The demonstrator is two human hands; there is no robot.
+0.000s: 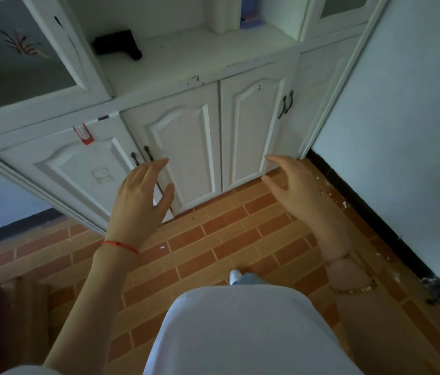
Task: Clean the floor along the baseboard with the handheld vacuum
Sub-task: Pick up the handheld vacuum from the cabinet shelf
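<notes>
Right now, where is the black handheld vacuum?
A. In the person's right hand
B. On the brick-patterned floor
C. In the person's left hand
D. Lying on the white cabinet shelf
D. The black handheld vacuum lies on the white cabinet shelf, while the left hand and the right hand are both held out open and empty above the floor.

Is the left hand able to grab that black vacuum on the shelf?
Probably yes. The left hand is open and empty, and nothing stands between it and the vacuum lying on the open shelf above the doors.
</notes>
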